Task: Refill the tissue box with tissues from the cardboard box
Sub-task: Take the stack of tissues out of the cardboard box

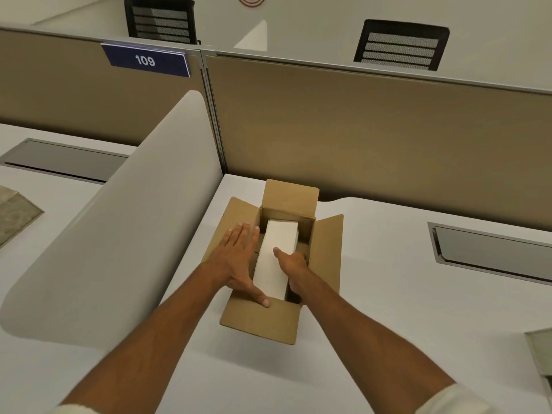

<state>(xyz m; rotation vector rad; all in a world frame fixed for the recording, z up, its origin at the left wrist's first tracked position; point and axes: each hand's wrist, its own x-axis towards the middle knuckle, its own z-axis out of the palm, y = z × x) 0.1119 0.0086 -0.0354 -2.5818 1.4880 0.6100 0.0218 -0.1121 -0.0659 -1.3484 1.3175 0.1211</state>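
Observation:
An open cardboard box (263,319) stands on the white desk with its four flaps folded out. Inside it a white stack of tissues (276,255) lies lengthwise, tilted up a little at the far end. My left hand (239,261) lies flat on the left flap, fingers spread, its thumb along the near end of the stack. My right hand (291,268) reaches into the box at the stack's right side, thumb on top and fingers hidden down beside it. A greyish object, perhaps the tissue box (540,351), shows at the right edge, cut off.
A curved white divider (125,234) rises just left of the box. A tan partition (373,138) with a "109" sign (146,60) closes off the back. A grey cable hatch (490,249) is set into the desk to the right. Two black chairs stand beyond.

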